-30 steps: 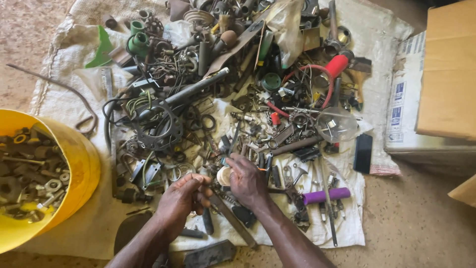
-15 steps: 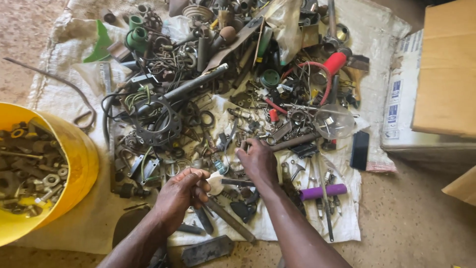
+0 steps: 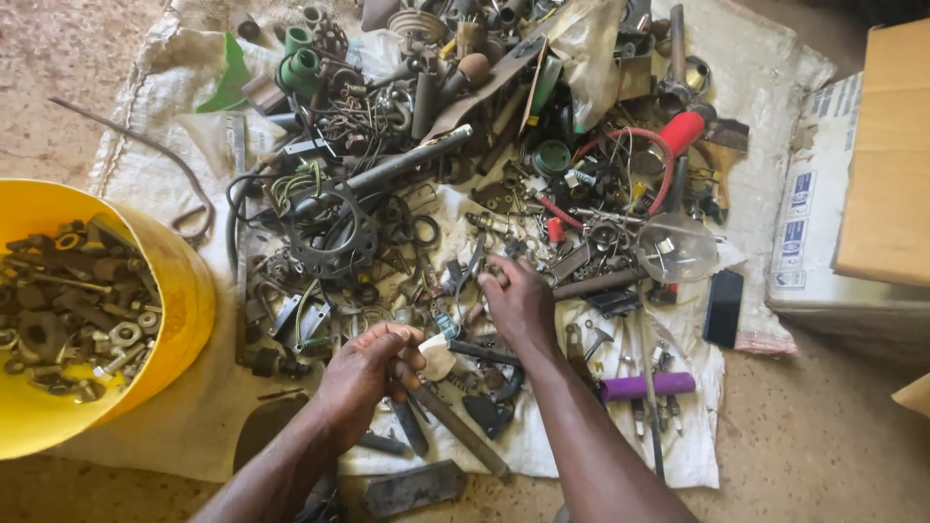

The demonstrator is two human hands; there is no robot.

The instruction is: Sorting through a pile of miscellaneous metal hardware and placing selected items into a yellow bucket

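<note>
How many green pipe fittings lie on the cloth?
2: green fitting at the top left of the pile, second green fitting just below, touching it. Clutter may hide others.

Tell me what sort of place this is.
Probably an informal repair or scrap-sorting spot on bare ground: a heap of metal parts spread on a white sack cloth, a yellow tub of nuts and bolts, and dirt floor around them.
</note>
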